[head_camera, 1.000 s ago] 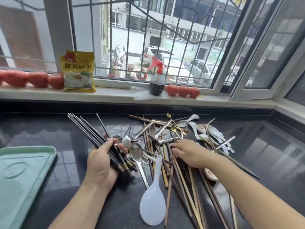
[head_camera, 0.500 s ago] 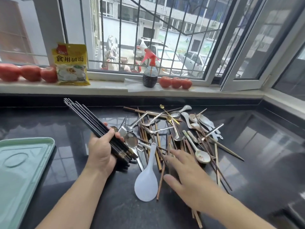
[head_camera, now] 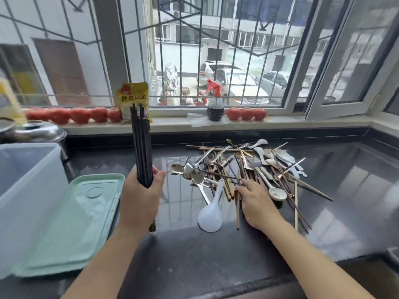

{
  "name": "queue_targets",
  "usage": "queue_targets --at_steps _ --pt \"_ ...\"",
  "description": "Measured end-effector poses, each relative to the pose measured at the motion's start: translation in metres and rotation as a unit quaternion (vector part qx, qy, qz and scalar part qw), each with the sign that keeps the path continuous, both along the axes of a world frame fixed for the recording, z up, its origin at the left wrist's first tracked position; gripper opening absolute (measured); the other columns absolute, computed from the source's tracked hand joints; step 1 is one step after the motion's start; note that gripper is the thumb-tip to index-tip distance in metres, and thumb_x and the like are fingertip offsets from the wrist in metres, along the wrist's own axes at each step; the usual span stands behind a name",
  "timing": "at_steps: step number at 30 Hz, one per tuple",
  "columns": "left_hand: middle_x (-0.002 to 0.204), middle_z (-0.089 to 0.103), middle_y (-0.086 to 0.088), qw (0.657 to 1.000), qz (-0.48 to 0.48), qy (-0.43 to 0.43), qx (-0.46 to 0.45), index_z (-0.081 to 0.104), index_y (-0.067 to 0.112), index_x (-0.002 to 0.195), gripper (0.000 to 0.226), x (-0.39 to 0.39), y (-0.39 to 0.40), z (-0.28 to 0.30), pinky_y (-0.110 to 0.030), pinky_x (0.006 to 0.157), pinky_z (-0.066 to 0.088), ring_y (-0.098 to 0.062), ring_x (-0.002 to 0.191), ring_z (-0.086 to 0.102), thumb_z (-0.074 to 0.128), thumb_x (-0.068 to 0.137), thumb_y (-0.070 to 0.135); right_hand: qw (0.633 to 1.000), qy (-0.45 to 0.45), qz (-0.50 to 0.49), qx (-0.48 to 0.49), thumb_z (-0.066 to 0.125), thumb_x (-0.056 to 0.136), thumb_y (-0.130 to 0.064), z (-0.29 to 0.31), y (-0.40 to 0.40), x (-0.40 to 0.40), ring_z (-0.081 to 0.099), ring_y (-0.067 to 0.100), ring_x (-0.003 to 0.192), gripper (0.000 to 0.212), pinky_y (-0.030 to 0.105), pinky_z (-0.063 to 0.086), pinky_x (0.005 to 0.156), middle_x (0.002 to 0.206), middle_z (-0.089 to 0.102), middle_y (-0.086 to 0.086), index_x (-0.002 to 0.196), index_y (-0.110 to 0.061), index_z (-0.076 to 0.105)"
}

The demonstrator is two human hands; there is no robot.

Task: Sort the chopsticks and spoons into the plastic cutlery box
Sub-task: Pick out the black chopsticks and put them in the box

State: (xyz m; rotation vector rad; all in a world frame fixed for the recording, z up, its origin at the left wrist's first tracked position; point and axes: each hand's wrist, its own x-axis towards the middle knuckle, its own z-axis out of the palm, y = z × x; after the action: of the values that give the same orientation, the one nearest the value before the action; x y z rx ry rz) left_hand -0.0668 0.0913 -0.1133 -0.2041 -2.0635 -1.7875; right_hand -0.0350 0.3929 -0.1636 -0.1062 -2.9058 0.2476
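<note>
My left hand (head_camera: 140,199) grips a bundle of dark chopsticks (head_camera: 141,145), held upright above the black counter. My right hand (head_camera: 254,201) rests flat on the near edge of a mixed pile of wooden chopsticks (head_camera: 228,169), metal spoons (head_camera: 195,174) and white ceramic spoons (head_camera: 282,156). A white plastic rice paddle (head_camera: 210,214) lies just left of my right hand. The translucent plastic cutlery box (head_camera: 26,182) stands at the far left, with its pale green lid (head_camera: 73,225) lying flat beside it.
A black stone counter (head_camera: 194,255) runs under everything. On the window sill stand tomatoes (head_camera: 79,115), a yellow packet (head_camera: 133,98) and a dark spray bottle (head_camera: 214,104). A metal pot lid (head_camera: 32,130) sits behind the box. The window frame (head_camera: 336,83) is open at right.
My left hand lifted the dark chopstick bundle off the counter and turned it upright. My right hand slid back onto the near part of the pile. The view swung left, revealing the box.
</note>
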Motion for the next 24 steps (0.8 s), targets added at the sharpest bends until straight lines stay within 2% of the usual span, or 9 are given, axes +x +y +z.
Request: queue_targets --at_steps 3,6,8,11,14,17,20,22,24 --pt "0.064 0.055 -0.013 0.999 0.032 -0.037 -0.003 0.054 0.024 0.079 0.024 0.032 -0.01 -0.019 -0.054 0.06 0.051 -0.033 0.057 0.056 0.072 0.094 0.022 0.999 0.034 -0.022 0.025 0.045 0.099 -0.007 0.002 -0.005 0.001 0.025 0.028 0.147 0.044 0.042 0.029 0.12 0.157 0.036 0.011 0.141 -0.015 0.053" --pt "0.066 0.058 -0.023 0.996 0.029 -0.09 -0.006 0.051 0.012 0.085 0.022 0.052 -0.013 -0.038 -0.052 0.061 0.052 -0.023 0.05 0.057 0.069 0.096 0.017 0.991 0.119 -0.014 0.06 0.059 0.086 0.0 0.007 -0.022 0.012 0.039 0.032 0.136 0.047 0.044 0.038 0.114 0.142 0.05 0.014 0.131 -0.011 0.059" --pt "0.063 0.058 -0.021 0.996 0.032 -0.085 -0.012 0.052 0.01 0.084 0.022 0.057 -0.013 -0.039 -0.052 0.062 0.053 -0.024 0.05 0.058 0.067 0.097 0.019 0.979 0.201 0.019 0.014 0.064 0.08 0.006 0.013 -0.047 0.021 0.048 0.032 0.126 0.044 0.042 0.045 0.108 0.13 0.058 0.014 0.122 -0.006 0.065" --pt "0.063 0.056 -0.014 0.995 0.068 -0.032 -0.062 0.051 0.013 0.078 0.026 0.063 -0.009 -0.039 -0.04 0.061 0.047 -0.025 0.058 0.055 0.066 0.098 0.021 0.95 0.284 0.084 -0.098 0.063 0.082 0.011 0.021 -0.103 0.034 0.054 0.026 0.115 0.037 0.035 0.049 0.099 0.119 0.064 0.008 0.115 -0.005 0.068" --pt "0.065 0.053 0.005 0.989 0.037 -0.037 -0.139 0.05 0.024 0.079 0.024 0.068 -0.004 -0.045 -0.029 0.06 0.043 -0.013 0.062 0.052 0.066 0.097 0.025 0.931 0.267 0.116 -0.219 0.056 0.084 0.015 0.014 -0.153 0.038 0.051 0.02 0.113 0.038 0.028 0.044 0.098 0.115 0.063 0.003 0.114 -0.007 0.067" --pt "0.073 0.058 0.008 0.981 0.05 -0.081 -0.169 0.053 0.028 0.084 0.017 0.072 -0.006 -0.047 -0.025 0.061 0.042 -0.006 0.069 0.055 0.064 0.097 0.028 0.935 0.222 0.106 -0.257 0.056 0.08 0.018 -0.001 -0.182 0.04 0.056 0.027 0.103 0.038 0.032 0.05 0.088 0.106 0.064 0.008 0.109 -0.004 0.068" --pt "0.068 0.052 0.014 0.987 0.027 -0.108 -0.114 0.047 0.033 0.078 0.025 0.084 -0.015 -0.037 -0.02 0.06 0.036 -0.004 0.063 0.05 0.063 0.097 0.025 0.938 0.207 0.112 -0.255 0.058 0.08 0.017 -0.004 -0.193 0.038 0.056 0.027 0.096 0.033 0.028 0.043 0.084 0.099 0.066 0.011 0.104 -0.003 0.069" --pt "0.061 0.047 0.015 0.99 0.018 -0.125 -0.064 0.046 0.035 0.074 0.028 0.097 -0.032 -0.027 -0.028 0.059 0.039 -0.01 0.057 0.045 0.063 0.095 0.028 0.945 0.186 0.138 -0.231 0.059 0.078 0.015 -0.005 -0.196 0.036 0.056 0.028 0.094 0.034 0.03 0.043 0.082 0.099 0.064 0.009 0.105 -0.004 0.068" --pt "0.058 0.041 0.006 0.988 0.017 -0.155 -0.018 0.043 0.028 0.075 0.029 0.112 -0.061 -0.012 -0.034 0.049 0.035 -0.018 0.05 0.039 0.063 0.096 0.027 0.95 0.174 0.157 -0.208 0.06 0.078 0.013 -0.007 -0.2 0.034 0.056 0.029 0.094 0.035 0.036 0.049 0.08 0.1 0.063 0.007 0.107 -0.005 0.067"
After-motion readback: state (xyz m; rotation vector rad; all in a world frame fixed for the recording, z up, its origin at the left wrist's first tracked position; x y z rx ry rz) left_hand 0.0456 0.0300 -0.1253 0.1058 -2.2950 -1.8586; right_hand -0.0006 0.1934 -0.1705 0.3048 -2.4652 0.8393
